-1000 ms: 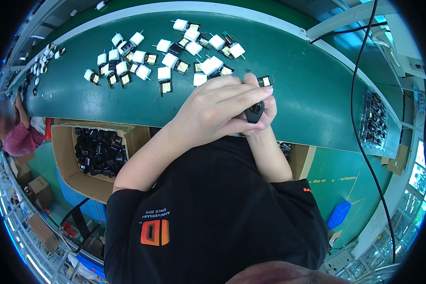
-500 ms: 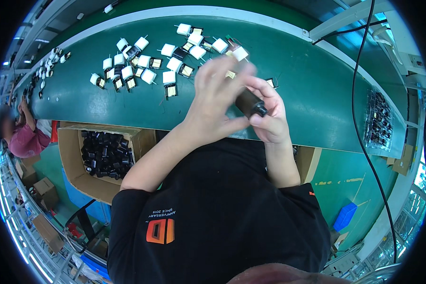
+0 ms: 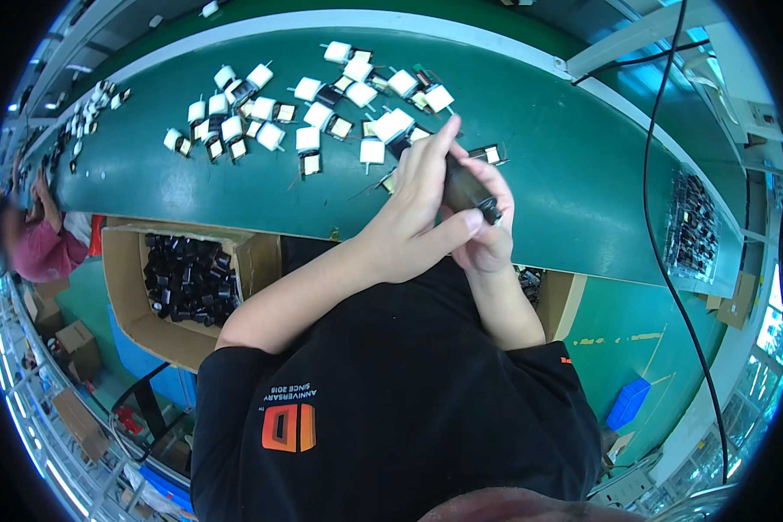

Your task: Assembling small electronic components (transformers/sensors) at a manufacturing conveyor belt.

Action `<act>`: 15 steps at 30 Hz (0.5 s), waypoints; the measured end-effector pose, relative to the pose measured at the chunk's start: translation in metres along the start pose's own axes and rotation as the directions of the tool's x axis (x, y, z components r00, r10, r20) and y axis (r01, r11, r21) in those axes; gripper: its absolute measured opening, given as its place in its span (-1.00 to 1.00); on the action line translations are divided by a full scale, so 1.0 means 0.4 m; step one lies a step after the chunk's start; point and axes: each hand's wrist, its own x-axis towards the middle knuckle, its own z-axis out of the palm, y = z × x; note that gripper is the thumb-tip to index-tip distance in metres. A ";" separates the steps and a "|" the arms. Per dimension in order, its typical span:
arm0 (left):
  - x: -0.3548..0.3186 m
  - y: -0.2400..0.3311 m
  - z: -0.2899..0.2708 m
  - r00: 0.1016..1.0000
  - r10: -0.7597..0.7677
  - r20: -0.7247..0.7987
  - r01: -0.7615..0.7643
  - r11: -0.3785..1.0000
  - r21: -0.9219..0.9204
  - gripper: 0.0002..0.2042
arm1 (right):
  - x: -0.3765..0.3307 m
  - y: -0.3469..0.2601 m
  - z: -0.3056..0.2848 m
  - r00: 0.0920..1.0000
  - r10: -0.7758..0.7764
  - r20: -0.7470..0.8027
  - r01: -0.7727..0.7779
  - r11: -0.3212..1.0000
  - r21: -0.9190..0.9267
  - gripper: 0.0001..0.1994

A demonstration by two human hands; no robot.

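A dark cylindrical housing [image 3: 468, 189] with a narrower black end sits slantwise between my two hands, above the table's near edge. My left hand [image 3: 418, 204] is closed against its left side, thumb pressed near the narrow end, fingers pointing up along it. From the right and below, my right hand [image 3: 489, 244] grips it, its fingers partly hidden behind it. Just past my left fingertips shows a white cylindrical part [image 3: 392, 124] with a black piece; whether it joins the housing I cannot tell. Several similar white-and-black units with pale yellow faces [image 3: 308, 139] lie on the green table [image 3: 574, 200].
An open cardboard box [image 3: 130, 296] of black parts stands below the table edge at left, another box [image 3: 562, 304] at right. Packed parts in a clear tray [image 3: 692, 226] lie far right. A black cable [image 3: 657, 217] hangs down. At far left sits another person [image 3: 48, 244].
My left hand, blurred before, has come down and closed along the housing, its thumb now on the narrow end. My right hand has shifted slightly left and down.
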 end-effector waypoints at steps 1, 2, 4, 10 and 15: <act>-0.010 -0.001 -0.011 1.000 0.009 0.015 -0.009 1.000 0.020 -0.08 | -0.026 -0.017 -0.032 0.998 0.067 0.001 -0.066 0.986 -0.152 -0.33; -0.027 0.013 -0.043 0.997 0.007 0.082 -0.018 0.990 0.141 -0.02 | -0.047 -0.060 -0.055 0.996 0.085 0.031 -0.075 0.966 -0.247 -0.34; -0.109 0.000 -0.143 0.994 0.080 -0.076 -0.051 0.943 0.328 -0.02 | -0.104 -0.198 -0.112 0.989 0.106 0.099 -0.024 0.791 -0.612 -0.43; -0.602 -0.267 -0.451 0.076 0.081 -0.994 0.509 0.854 0.109 -0.90 | -0.333 -0.419 -0.276 0.689 0.493 -0.532 -0.604 -0.015 -0.797 -0.64; -1.030 -0.631 -0.451 0.145 -0.380 -0.914 0.788 0.602 -0.126 -0.72 | 0.007 -0.392 -0.218 0.949 0.201 -0.242 -0.302 0.363 -0.881 -0.81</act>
